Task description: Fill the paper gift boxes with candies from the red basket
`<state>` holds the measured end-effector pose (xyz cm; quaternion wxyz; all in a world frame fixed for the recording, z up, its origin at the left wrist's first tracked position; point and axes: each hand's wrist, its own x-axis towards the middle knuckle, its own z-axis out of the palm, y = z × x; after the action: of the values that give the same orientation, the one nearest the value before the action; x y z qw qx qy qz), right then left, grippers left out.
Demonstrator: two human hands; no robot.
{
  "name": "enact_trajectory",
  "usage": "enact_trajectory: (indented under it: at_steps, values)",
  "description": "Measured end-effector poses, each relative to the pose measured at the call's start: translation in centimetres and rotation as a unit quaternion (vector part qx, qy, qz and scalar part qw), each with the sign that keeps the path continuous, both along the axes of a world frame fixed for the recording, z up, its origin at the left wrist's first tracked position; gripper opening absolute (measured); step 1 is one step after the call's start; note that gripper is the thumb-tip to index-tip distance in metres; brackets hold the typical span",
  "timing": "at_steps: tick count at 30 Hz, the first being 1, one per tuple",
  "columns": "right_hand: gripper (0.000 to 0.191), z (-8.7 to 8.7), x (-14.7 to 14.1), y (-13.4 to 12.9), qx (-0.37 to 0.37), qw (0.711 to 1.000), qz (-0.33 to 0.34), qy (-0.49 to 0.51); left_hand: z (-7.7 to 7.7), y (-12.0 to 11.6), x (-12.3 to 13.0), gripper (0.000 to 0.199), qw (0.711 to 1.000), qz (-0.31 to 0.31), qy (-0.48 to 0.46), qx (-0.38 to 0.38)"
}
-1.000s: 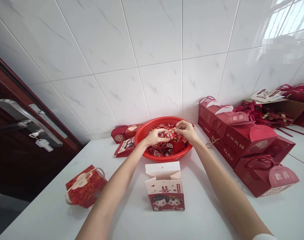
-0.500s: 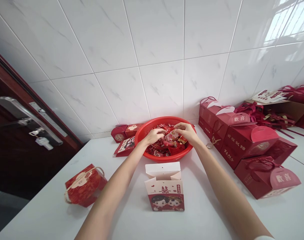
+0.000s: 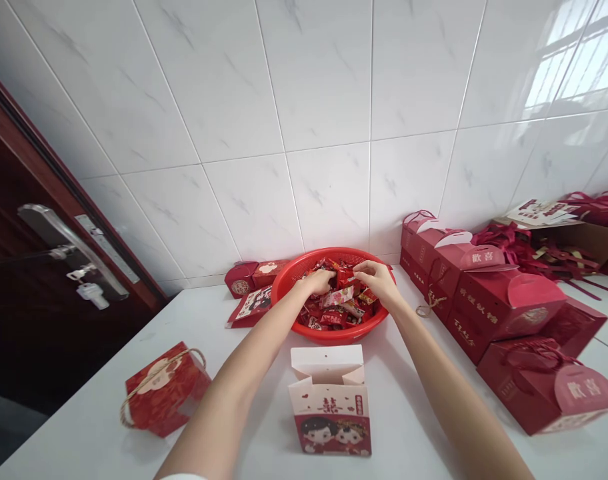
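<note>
A round red plastic basket (image 3: 279, 288) holds many small wrapped candies (image 3: 334, 317), mostly red. A pink-and-white candy packet (image 3: 337, 297) lies on top of the pile. My left hand (image 3: 320, 283) reaches into the candies at the back, with its fingers curled and their tips partly hidden. Over the basket's right side is my right hand (image 3: 375, 280), its bent fingers slightly apart beside red wrappers, with nothing visible in them. In front of the basket, between my forearms, stands an open-topped paper candy box (image 3: 329, 407) with two cartoon figures on it.
Left on the white table (image 3: 99, 427) sits a red box with a rope handle (image 3: 167, 390). Small red boxes (image 3: 254, 277) and a flat packet (image 3: 251, 305) lie left of the basket. Red gift boxes (image 3: 484, 293) line the right side, with ribbons (image 3: 509, 240) behind. A tiled wall (image 3: 329, 193) closes the back.
The pink-and-white packet, earlier between both hands, now lies on the pile. My left hand has gone deeper into the candies. The view has tilted up slightly.
</note>
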<state>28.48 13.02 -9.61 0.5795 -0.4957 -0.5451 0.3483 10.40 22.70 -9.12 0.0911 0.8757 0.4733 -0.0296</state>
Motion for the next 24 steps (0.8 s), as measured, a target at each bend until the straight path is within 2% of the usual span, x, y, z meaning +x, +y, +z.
enact_trajectory:
  at_steps: [7, 12, 18, 24]
  values:
    - [0.016, 0.0, 0.0, 0.1, 0.004, 1.000, 0.004, 0.001, -0.2, -0.1, 2.2, 0.041, 0.997, -0.021, 0.073, -0.002]
    - [0.018, -0.1, -0.1, 0.3, -0.002, 1.000, 0.010, 0.010, 0.1, -1.1, 2.9, 0.044, 0.992, -0.001, 0.127, 0.013]
    - [0.019, -0.3, -0.2, 0.4, -0.004, 1.000, 0.010, 0.014, 0.2, -1.5, 2.7, 0.063, 0.989, 0.006, 0.149, -0.009]
    - [0.021, -0.3, -0.2, 0.3, -0.009, 1.000, 0.006, 0.008, 0.9, -1.9, 2.9, 0.050, 0.988, -0.005, 0.151, -0.023]
